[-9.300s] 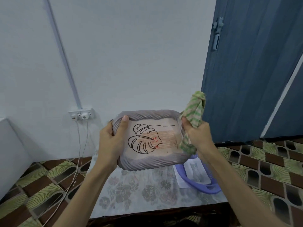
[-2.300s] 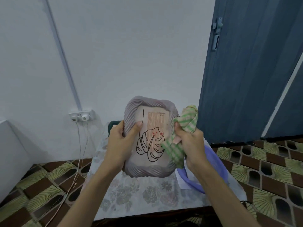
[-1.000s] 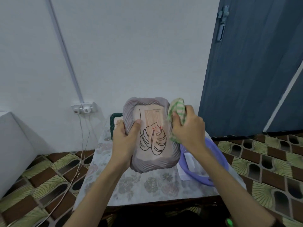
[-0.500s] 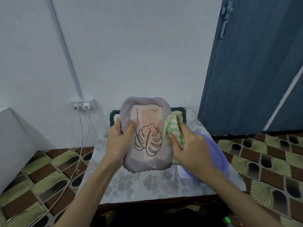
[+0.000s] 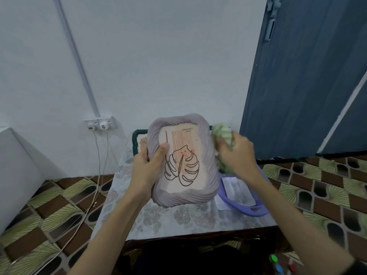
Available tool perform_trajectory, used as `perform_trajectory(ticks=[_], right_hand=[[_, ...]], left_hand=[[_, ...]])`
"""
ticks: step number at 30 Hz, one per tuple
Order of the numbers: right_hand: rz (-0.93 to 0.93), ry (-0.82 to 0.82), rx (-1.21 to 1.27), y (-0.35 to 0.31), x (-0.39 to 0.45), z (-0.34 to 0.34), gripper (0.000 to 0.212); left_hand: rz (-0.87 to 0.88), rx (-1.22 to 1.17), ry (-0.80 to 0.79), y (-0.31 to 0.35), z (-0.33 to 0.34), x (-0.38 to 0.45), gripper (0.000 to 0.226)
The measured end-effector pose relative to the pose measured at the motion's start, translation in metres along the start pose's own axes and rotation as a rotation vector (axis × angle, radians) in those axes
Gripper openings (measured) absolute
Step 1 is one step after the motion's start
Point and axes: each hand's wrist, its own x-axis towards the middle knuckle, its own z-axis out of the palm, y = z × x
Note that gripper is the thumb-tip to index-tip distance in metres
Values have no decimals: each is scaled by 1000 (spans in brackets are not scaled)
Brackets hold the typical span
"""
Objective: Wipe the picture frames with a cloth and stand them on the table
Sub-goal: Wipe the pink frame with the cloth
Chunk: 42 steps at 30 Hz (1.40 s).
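Indoors, seen from a head-worn camera looking down, a person stands at a small table point(image 5: 178, 221) covered with a pale floral cloth. The left hand point(image 5: 148, 167) grasps a picture frame point(image 5: 181, 161) by its left edge, thumb across the front, holding it upright in portrait position above the table's middle. The frame has a wavy grey-lilac border around a line drawing of a large leaf on a peach ground. The right hand point(image 5: 237, 155), blurred, is clenched around a bunched green-and-white checked cloth point(image 5: 223, 135) at the frame's upper right edge; whether the cloth touches the frame cannot be told.

Behind the frame, at the table's far edge near the wall, part of a second frame with a dark green border point(image 5: 137, 139) shows. On the table's right side sits a purple plastic basin point(image 5: 256, 210) holding a sheet of paper point(image 5: 237, 189).

The wall is plain white, with a conduit strip point(image 5: 79, 62) running down to a power socket point(image 5: 100, 123) from which white cables point(image 5: 97, 165) trail to the floor. A dark blue door point(image 5: 301, 76) stands at right. The floor point(image 5: 317, 175) has brown and green fan-patterned tiles.
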Motion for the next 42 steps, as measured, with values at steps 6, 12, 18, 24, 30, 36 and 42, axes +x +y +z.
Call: perform_trajectory(ticks=[6,12,18,24,30,36,42], right_hand=[[224,-35,514,-17,-4,-43,9],[-198,-96,-279,-17,-48,-15,49],[-142,14,-64,-23,-22,-8,34],[-16,39,164,-17,-21,-4,17],[217,146,589,-19,2,-24,15],[-357,37,-91,-18,-35,-9,43],[-196,130,-54,-22,-14,3,44]], left_hand=[[-15,-12,13,-1,0,2,14],[24,16,18,2,10,-3,14],[73,73,42,6,7,-6,19],[110,118,-10,9,6,-9,16],[62,43,17,11,-2,-4,12],[97,46,24,18,1,-2,12],[183,150,6,17,4,-13,14]])
